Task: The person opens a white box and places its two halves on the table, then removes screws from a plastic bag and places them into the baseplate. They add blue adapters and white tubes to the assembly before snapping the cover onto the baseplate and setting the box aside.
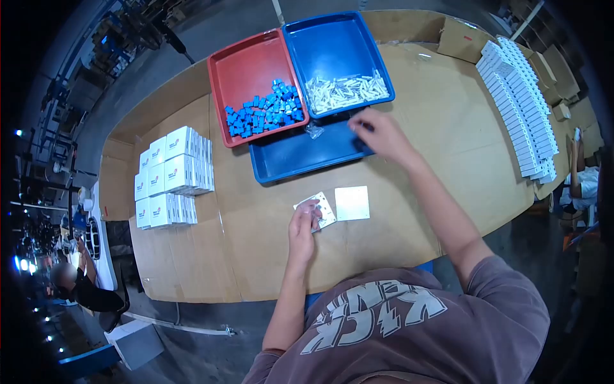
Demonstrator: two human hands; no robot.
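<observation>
My left hand [303, 225] is closed on a white square piece [326, 211] with small dark marks on its face; the fingers cover part of it. Just right of it, a plain white square [352, 203] lies flat on the cardboard. My right hand [382, 133] is over the right end of the front blue tray [300, 156], its fingers curled together. Whatever those fingers may hold is too dark and small to make out. A small clear plastic bag [314, 130] lies at that tray's back edge.
Blue parts fill the near end of a red tray [246, 67]. White slender pieces [347, 91] lie in the rear blue tray [329, 41]. Stacked white boxes [167, 176] stand left; long rows of white boxes [518, 109] stand right. Other people are beyond both table sides.
</observation>
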